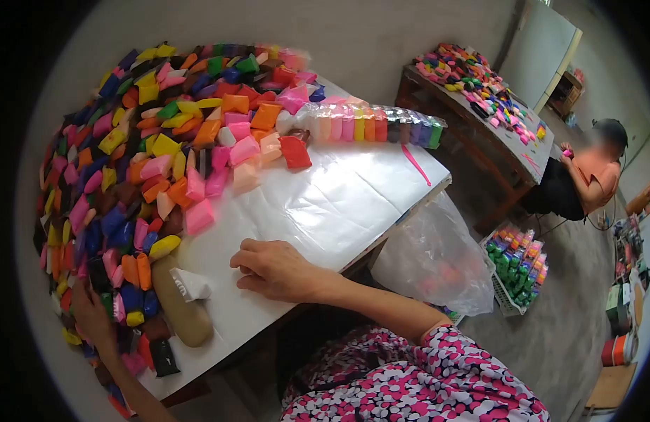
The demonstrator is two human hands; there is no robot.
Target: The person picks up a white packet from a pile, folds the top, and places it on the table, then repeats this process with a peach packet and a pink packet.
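Note:
Across the left of the white table (318, 204) lies a big heap of small coloured packets (163, 148). My left hand (93, 316) reaches into the heap's lower left part, fingers among the packets; whether it grips one cannot be made out. Over the bare white surface, my right hand (272, 269) is held with its fingers curled, and nothing shows in them. Between my hands lies an olive-brown oblong object (181, 302) with a white piece (191, 284) on it. A clear strip of coloured packets (374, 124) rests along the far side.
A clear plastic bag (437, 253) hangs by the table's right edge. Beyond it, a basket (507, 299) holds colourful packets. Another table (472, 112) bears a second heap, with a seated person (595, 172) beside it. A pink strip (416, 165) lies near my table's far corner.

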